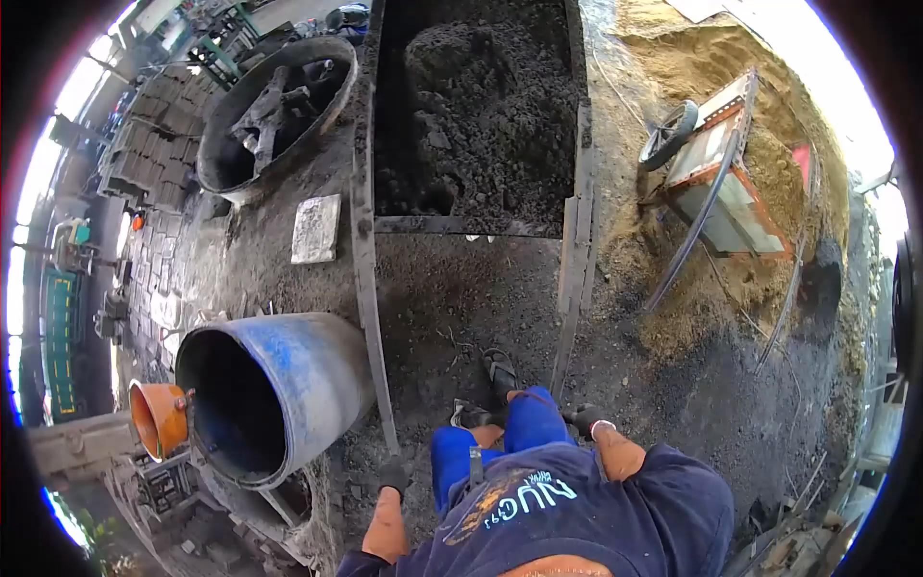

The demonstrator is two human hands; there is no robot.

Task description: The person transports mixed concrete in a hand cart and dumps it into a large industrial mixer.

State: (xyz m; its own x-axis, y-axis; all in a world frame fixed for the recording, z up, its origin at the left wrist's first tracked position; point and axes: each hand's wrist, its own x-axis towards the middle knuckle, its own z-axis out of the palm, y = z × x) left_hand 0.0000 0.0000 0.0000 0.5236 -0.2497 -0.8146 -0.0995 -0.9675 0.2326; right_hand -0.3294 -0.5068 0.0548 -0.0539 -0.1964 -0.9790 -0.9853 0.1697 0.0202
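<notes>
A cart (471,225) with two long side rails stands in front of me, its box heaped with dark, crumbly material (490,115). The left rail (369,317) reaches back toward my left hand (393,474), which wears a dark glove and is close to the rail's end. Near the end of the right rail (569,308) is my right hand (583,420), also in a dark glove with a pale cuff. Both hands hang low beside my legs. Their fingers are too dark and small to make out, so a grip on the rails cannot be confirmed.
A blue drum (312,370) lies left with an orange bucket (160,420) beside it. Farther left are a round mixing pan (343,91), a pale slab (316,229) and stacked blocks (154,135). At right, a tipped wheelbarrow (716,168) rests against a sand pile (784,125).
</notes>
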